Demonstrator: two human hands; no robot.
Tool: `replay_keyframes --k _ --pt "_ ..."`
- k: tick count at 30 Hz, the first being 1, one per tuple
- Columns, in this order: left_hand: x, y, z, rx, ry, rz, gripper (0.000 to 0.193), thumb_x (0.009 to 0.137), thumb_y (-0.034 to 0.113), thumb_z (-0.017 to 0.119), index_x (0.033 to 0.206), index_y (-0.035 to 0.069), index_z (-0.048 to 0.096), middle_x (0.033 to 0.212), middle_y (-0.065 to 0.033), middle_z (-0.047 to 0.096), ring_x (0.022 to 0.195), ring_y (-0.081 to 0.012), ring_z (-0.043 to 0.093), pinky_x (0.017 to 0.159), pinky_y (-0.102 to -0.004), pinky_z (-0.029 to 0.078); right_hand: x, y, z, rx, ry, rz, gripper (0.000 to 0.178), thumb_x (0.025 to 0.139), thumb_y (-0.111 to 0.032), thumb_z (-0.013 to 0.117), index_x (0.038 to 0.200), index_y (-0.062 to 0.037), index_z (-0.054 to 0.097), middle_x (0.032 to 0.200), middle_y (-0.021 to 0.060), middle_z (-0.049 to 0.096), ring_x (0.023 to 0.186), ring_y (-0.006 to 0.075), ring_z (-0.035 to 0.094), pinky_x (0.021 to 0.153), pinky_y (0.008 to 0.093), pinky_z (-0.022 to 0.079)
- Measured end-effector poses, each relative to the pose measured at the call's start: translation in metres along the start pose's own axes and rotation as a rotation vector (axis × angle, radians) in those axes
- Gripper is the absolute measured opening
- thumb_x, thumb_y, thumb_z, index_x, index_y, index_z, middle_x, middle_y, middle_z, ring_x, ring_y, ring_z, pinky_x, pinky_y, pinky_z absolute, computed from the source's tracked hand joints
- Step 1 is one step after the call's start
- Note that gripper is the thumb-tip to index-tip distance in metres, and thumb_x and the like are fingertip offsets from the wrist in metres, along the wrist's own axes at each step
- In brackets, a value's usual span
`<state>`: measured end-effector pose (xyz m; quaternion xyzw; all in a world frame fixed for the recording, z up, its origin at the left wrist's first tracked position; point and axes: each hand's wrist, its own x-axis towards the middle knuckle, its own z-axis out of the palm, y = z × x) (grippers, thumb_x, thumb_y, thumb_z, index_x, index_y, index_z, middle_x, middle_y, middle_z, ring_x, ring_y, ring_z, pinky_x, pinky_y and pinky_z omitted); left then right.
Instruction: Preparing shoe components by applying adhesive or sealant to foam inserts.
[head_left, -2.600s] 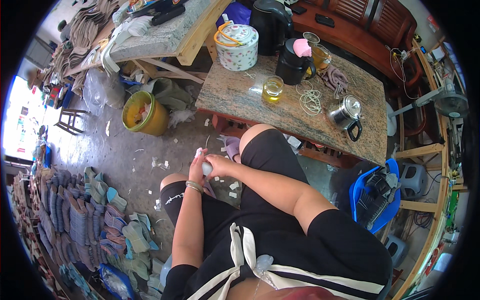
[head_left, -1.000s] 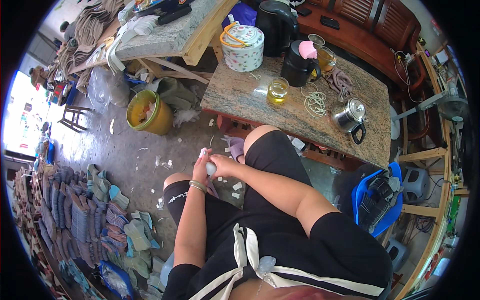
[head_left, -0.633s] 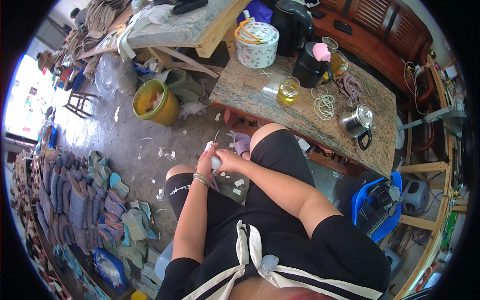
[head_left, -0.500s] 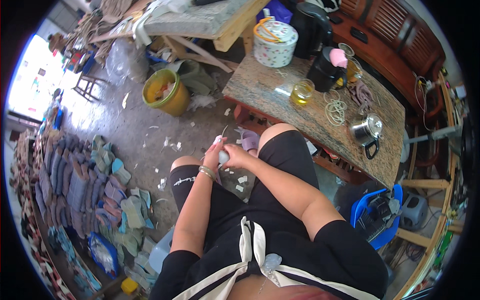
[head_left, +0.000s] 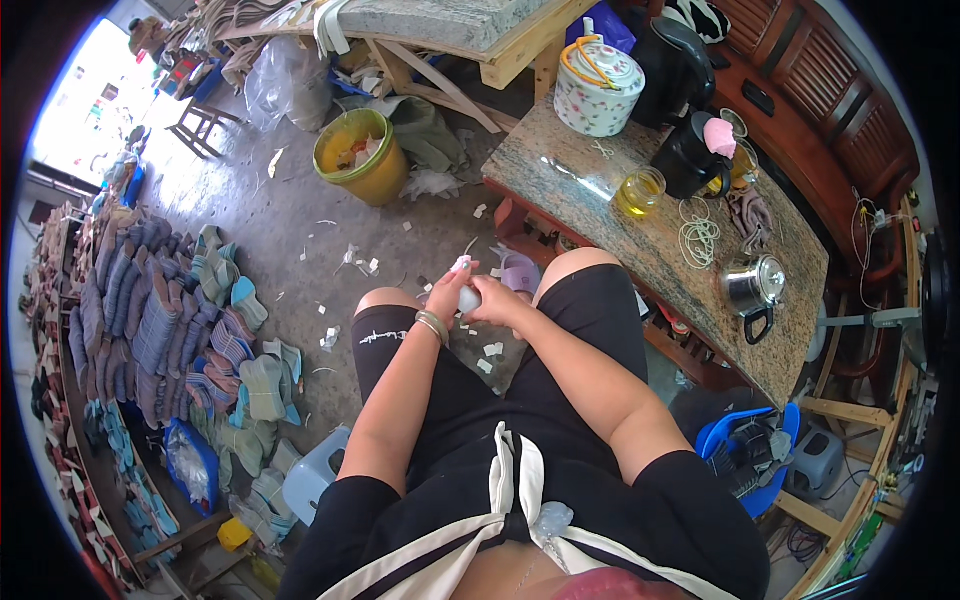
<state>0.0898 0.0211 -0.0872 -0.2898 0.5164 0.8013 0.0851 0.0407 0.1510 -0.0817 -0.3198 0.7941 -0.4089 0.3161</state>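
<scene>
Both hands meet above the knees, beside the stone table (head_left: 655, 235). Left hand (head_left: 447, 292) and right hand (head_left: 492, 300): fingers closed on a small white piece (head_left: 467, 297). Versus earlier frame: hands unchanged; yellow bucket (head_left: 362, 157) now farther from them in view.

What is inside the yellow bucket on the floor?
The yellow bucket holds a heap of pale and orange scraps near the top; whatever lies beneath that layer is covered.

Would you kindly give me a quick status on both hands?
Left hand and right hand together between the knees, both gripping a small white piece. Nothing blocking. Scraps on floor below.
</scene>
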Motion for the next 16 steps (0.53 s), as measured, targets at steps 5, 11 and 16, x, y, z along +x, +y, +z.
replay_keyframes --k 5,11,16 --pt "0.0022 -0.0026 -0.0020 -0.039 -0.011 -0.011 0.030 0.093 0.030 0.050 0.114 0.011 0.059 0.087 -0.0033 0.062 0.075 -0.0139 0.059 0.066 -0.0276 0.047 -0.0005 -0.0008 -0.0009 0.001 0.000 0.000 0.076 0.051 -0.028 0.079 0.116 -0.0016 0.051 0.116 0.0185 0.053 0.110 0.0309 0.051 0.094 0.0366 0.041" --pt "-0.0005 0.0005 0.0028 -0.034 -0.004 -0.021 0.030 0.092 0.031 0.052 0.112 0.010 0.060 0.091 -0.0037 0.062 0.078 -0.0144 0.060 0.069 -0.0282 0.048 -0.0027 -0.0041 -0.0055 -0.014 -0.024 0.021 0.076 0.051 -0.029 0.079 0.116 -0.0016 0.051 0.117 0.0184 0.053 0.110 0.0310 0.051 0.094 0.0365 0.041" --pt "-0.0003 -0.0010 -0.0015 -0.004 -0.005 0.000 0.030 0.092 0.032 0.051 0.114 0.012 0.058 0.090 -0.0015 0.061 0.074 -0.0118 0.058 0.065 -0.0266 0.047 -0.0016 -0.0058 -0.0034 -0.010 -0.018 0.021 0.075 0.051 -0.029 0.078 0.117 -0.0034 0.051 0.117 0.0180 0.052 0.110 0.0309 0.051 0.095 0.0365 0.041"
